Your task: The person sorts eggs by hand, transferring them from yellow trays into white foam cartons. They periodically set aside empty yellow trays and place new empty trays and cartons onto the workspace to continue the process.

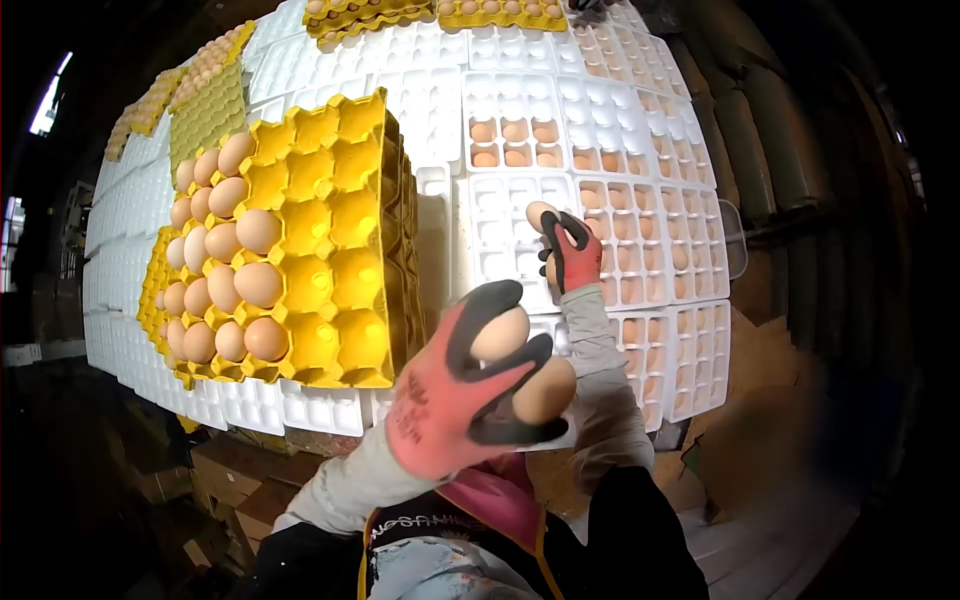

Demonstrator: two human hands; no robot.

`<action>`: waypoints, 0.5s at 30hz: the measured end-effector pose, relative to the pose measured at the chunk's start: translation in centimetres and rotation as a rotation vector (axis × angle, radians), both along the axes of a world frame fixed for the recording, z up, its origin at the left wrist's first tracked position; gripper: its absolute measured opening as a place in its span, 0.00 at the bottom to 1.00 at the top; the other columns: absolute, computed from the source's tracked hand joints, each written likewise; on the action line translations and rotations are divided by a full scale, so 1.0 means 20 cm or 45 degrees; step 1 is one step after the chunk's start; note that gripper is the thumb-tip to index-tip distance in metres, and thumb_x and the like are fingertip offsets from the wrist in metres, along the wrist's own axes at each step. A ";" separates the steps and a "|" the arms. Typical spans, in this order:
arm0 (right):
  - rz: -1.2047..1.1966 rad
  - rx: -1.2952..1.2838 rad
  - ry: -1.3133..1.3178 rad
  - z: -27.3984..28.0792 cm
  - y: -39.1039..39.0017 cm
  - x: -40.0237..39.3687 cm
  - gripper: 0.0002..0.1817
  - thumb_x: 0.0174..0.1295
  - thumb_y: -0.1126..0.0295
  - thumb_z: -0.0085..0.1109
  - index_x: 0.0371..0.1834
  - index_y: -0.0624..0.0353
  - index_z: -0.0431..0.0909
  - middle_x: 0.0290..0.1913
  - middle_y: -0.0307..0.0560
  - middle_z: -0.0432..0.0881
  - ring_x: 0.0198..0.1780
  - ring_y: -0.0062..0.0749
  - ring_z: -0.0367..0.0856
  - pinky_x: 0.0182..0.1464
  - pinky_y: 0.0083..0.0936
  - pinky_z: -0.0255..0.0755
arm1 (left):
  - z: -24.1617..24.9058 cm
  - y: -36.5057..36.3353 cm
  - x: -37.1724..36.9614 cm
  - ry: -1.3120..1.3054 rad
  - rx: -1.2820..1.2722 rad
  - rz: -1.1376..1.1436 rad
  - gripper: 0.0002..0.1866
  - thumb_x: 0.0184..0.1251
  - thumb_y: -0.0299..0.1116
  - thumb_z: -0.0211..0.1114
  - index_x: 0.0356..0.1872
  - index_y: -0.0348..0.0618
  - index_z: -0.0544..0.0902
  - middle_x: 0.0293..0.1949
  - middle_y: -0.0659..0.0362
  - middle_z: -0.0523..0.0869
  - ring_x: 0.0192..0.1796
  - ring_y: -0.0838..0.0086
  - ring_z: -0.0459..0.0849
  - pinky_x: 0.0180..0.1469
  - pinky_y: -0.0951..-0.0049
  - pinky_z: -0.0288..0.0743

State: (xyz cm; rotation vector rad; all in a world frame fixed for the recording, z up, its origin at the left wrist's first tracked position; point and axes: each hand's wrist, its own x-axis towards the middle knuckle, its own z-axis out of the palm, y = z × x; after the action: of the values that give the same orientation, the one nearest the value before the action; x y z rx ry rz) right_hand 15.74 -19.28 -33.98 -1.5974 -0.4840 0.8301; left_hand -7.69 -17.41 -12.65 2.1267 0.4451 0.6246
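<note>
My left hand (pixel 440 400), in a red glove with black fingertips, is closed around two brown eggs (pixel 545 390) in front of my body. My right hand (pixel 578 255), gloved alike, grips an egg (pixel 541 214) above a white compartmented tray (pixel 498 235). A second egg shows partly below its fingers. To the left of my hands stands a tall stack of yellow egg trays (pixel 335 250). The top tray's left columns carry several brown eggs (pixel 222 240), and its right columns show bare cups.
More white trays (pixel 415 110) cover the table, and several on the right hold eggs (pixel 630 230). Yellow trays of eggs (pixel 500 12) stand at the back and far left. Cardboard boxes (pixel 235 465) lie below the table's front edge. A dark object shows at the top edge.
</note>
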 end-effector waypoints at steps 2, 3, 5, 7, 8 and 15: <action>0.095 -0.450 -1.005 -0.01 0.04 0.00 0.28 0.49 0.50 0.64 0.54 0.50 0.75 0.55 0.55 0.73 0.56 0.41 0.73 0.52 0.37 0.71 | -0.35 0.02 0.22 0.137 0.070 0.236 0.26 0.37 0.38 0.76 0.42 0.43 0.82 0.60 0.44 0.67 0.58 0.51 0.73 0.56 0.62 0.71; 0.272 -0.684 -1.121 0.03 0.06 0.01 0.30 0.49 0.48 0.62 0.56 0.47 0.74 0.58 0.53 0.71 0.57 0.40 0.72 0.51 0.36 0.72 | -0.50 0.08 0.28 0.198 0.048 0.282 0.27 0.36 0.38 0.77 0.43 0.43 0.82 0.60 0.45 0.67 0.59 0.52 0.72 0.57 0.62 0.71; 0.548 -1.017 -1.259 0.04 0.08 0.06 0.35 0.49 0.42 0.58 0.60 0.43 0.70 0.61 0.46 0.68 0.58 0.37 0.73 0.50 0.35 0.73 | -0.74 0.25 0.38 0.363 0.113 0.333 0.28 0.35 0.38 0.77 0.44 0.43 0.82 0.61 0.47 0.66 0.60 0.56 0.71 0.56 0.62 0.71; 0.536 -0.838 -1.217 0.05 0.13 0.16 0.34 0.50 0.43 0.59 0.60 0.44 0.71 0.59 0.45 0.69 0.56 0.37 0.74 0.49 0.35 0.73 | -0.89 0.39 0.44 0.612 0.147 0.368 0.26 0.37 0.40 0.73 0.44 0.50 0.81 0.62 0.52 0.65 0.56 0.58 0.75 0.53 0.63 0.73; 0.503 -0.675 -1.172 0.06 0.15 0.20 0.33 0.50 0.44 0.59 0.59 0.44 0.71 0.58 0.45 0.71 0.54 0.37 0.75 0.49 0.35 0.74 | -0.88 0.44 0.47 0.851 0.051 0.347 0.29 0.34 0.36 0.76 0.47 0.50 0.81 0.64 0.54 0.64 0.59 0.59 0.72 0.56 0.65 0.72; 0.392 0.121 -1.500 -0.20 0.35 0.41 0.26 0.51 0.69 0.60 0.57 0.53 0.71 0.53 0.50 0.73 0.55 0.48 0.68 0.59 0.40 0.62 | -0.94 0.65 0.59 1.089 -0.038 0.174 0.31 0.39 0.35 0.73 0.53 0.64 0.79 0.66 0.54 0.63 0.50 0.60 0.79 0.54 0.66 0.74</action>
State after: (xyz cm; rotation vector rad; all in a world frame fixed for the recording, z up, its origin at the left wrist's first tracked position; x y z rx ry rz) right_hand 23.89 -12.27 -37.90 -1.8236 -1.5936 -0.0276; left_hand 4.05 -4.48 -31.37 2.2675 1.0527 -0.2642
